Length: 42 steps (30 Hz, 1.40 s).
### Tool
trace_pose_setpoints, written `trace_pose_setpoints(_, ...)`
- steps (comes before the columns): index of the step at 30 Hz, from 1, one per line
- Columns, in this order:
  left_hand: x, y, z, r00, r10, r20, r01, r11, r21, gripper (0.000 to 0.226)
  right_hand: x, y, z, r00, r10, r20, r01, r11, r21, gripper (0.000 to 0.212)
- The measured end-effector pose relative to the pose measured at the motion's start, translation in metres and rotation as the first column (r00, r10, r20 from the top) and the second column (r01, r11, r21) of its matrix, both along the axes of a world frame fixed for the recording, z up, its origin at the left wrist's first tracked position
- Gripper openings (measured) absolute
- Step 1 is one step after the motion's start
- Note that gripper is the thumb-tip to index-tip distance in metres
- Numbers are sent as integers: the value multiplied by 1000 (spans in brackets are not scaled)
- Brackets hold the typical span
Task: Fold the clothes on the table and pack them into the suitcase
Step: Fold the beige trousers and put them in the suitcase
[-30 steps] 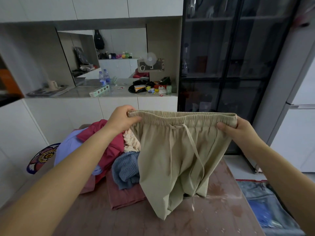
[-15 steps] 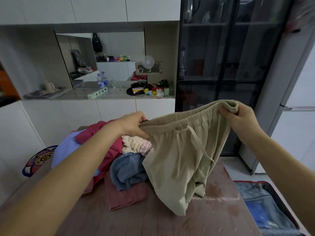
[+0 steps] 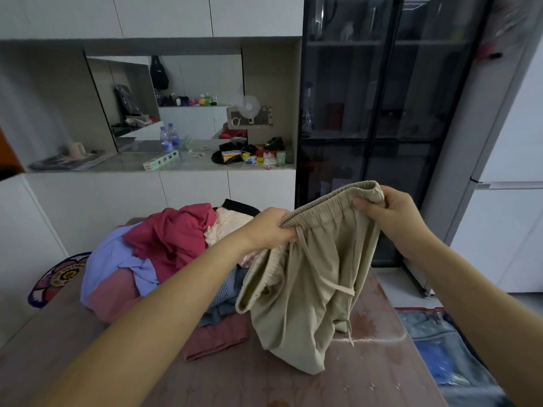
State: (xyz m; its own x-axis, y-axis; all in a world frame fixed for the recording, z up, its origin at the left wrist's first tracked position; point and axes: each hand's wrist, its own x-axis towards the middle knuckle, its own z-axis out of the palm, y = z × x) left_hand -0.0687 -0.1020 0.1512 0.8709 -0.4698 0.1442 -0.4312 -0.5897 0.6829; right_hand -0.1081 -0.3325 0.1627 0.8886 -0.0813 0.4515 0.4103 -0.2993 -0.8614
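Observation:
Beige shorts (image 3: pixel 311 289) with an elastic waistband and a drawstring hang above the brown table (image 3: pixel 264 377). My left hand (image 3: pixel 270 227) grips the waistband near its middle, and my right hand (image 3: pixel 390 210) pinches the waistband's right end, held higher. The legs droop down onto the table. A heap of clothes (image 3: pixel 164 245) in red, lilac, cream, pink and grey-blue lies behind my left arm. The open suitcase (image 3: pixel 440 348) with blue lining sits on the floor at the lower right.
A white counter (image 3: pixel 164 165) with bottles and clutter runs along the back wall. A dark glass cabinet (image 3: pixel 382 113) stands behind the table, with a white fridge (image 3: pixel 511 201) to its right. A patterned seat (image 3: pixel 55 277) is at the table's left.
My hands have come closer together, and the waistband went from stretched level to slack and doubled over. The left hand dropped and shifted along the band; the shorts' legs sank onto the table.

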Motion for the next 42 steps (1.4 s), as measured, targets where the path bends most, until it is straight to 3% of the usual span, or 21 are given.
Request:
trace_pose_setpoints(4,2,7,17,999,49,-21,-50,998,-28,27,-1,6,-28,986,10,-169,10,993,115,9)
trace_pose_setpoints(8,-5,16,42,973,-30,-228,11,996,-83,22,-1,23,-61,953,-25,-302,73,986,149,24)
trace_pose_setpoints(11,-15,25,55,931,-102,-349,114,993,13,10,-3,36,-75,933,-60,-354,111,986,127,20)
trace_pose_setpoints(14,-23,27,61,945,-76,-319,94,995,39,18,-11,47,-76,933,3,-360,53,988,147,26)
trace_pose_setpoints(17,-29,24,70,966,-27,-257,-21,983,-182,23,-22,50,-85,868,358,-344,-211,893,397,32)
trace_pose_setpoints(20,-39,14,86,981,5,-194,-78,924,-374,22,-32,59,-108,788,526,-320,-464,849,254,69)
trace_pose_setpoints(23,-56,-4,108,987,-1,-164,-88,842,-533,21,-33,79,-133,834,438,-335,-435,896,87,97)
trace_pose_setpoints(27,-78,-23,142,975,-77,-209,-102,681,-725,23,-42,95,-152,891,246,-381,-279,960,-33,111)
trace_pose_setpoints(29,-91,-31,159,971,-89,-220,-117,626,-771,26,-47,95,-151,890,226,-397,-223,973,54,101)
trace_pose_setpoints(34,-119,-40,184,991,-28,-132,-93,570,-816,31,-63,75,-117,919,75,-388,-12,987,161,26)
trace_pose_setpoints(37,-125,-26,187,991,125,-57,-116,543,-832,28,-73,34,-103,944,-45,-328,130,962,241,15)
trace_pose_setpoints(39,-125,-13,181,970,245,-10,-158,596,-787,25,-81,-6,-97,945,-197,-262,258,941,221,17)
trace_pose_setpoints(42,-119,1,157,930,364,47,-266,758,-595,25,-98,-65,-80,926,-331,-181,358,922,147,6)
